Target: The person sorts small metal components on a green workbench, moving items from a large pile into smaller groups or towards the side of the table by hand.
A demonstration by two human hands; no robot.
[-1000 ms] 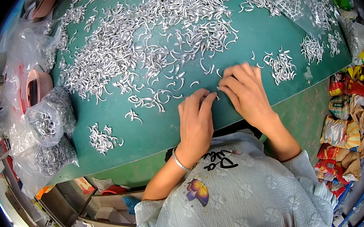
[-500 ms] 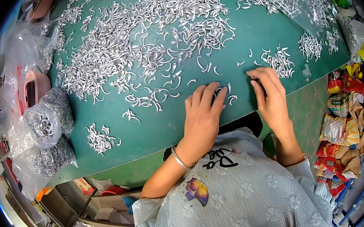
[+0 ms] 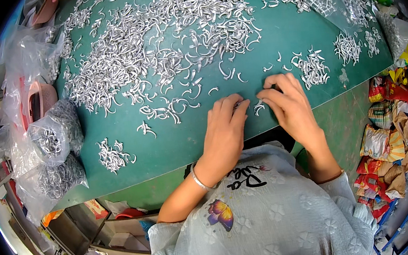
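Small curved silver metal pieces lie heaped and scattered over the green table (image 3: 191, 144). At its near edge my left hand (image 3: 223, 131) rests with the thumb pressed toward bent fingers; a bit of a silver piece (image 3: 237, 105) shows at their tips, mostly covered. Just right of it, my right hand (image 3: 290, 106) is curled over the table, thumb and fingertips apart with nothing visible in between. A loose curved piece (image 3: 258, 107) lies under its thumb, between the two hands.
The large heap (image 3: 122, 61) spreads across the far left and middle. Smaller piles stand at the near left (image 3: 115, 155) and right (image 3: 313, 69). Clear bags of pieces (image 3: 60, 177) line the left edge, beside a pink basket (image 3: 42, 99). Another clear bag (image 3: 322, 0) lies far right.
My right hand has moved left, close to my left hand, and now hovers over the loose pieces there. My left hand's fingers have drawn closer together.
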